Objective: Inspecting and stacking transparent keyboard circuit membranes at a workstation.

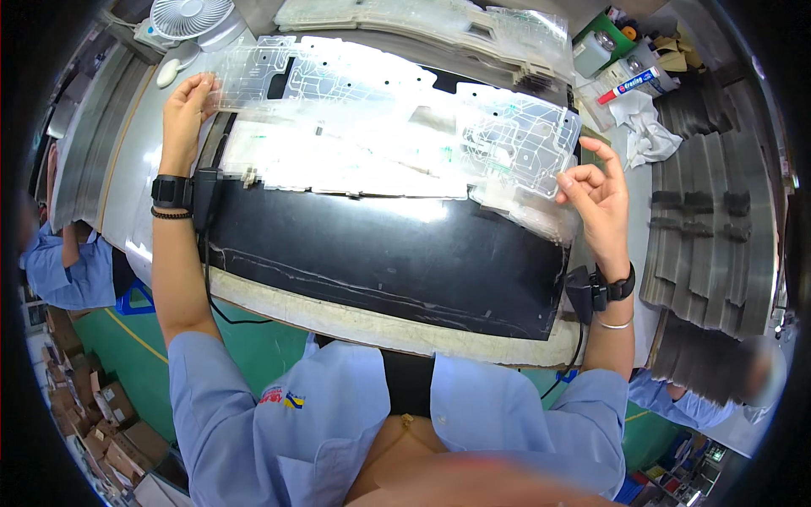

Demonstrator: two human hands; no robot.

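Observation:
I hold a long clear plastic sheet printed with pale circuit-like lines (515, 139) stretched between both hands. My left hand (190, 110) pinches its left end. At its right end, my right hand (598, 190) has thumb and fingertips closed on the lower corner, the other fingers curled loosely. Below the held sheet lies a stack of similar clear sheets (338, 160), partly washed out by glare. The stack rests on a black board (380, 253). A dark band with a small black device is strapped on each wrist, and a cable runs from each device.
More clear sheets (405, 25) are piled at the back. A white fan (193, 17) stands back left. To the right are a marker (628, 86), a crumpled white cloth (646, 127) and stacks of grey sheets (705, 220). Other people sit at both sides.

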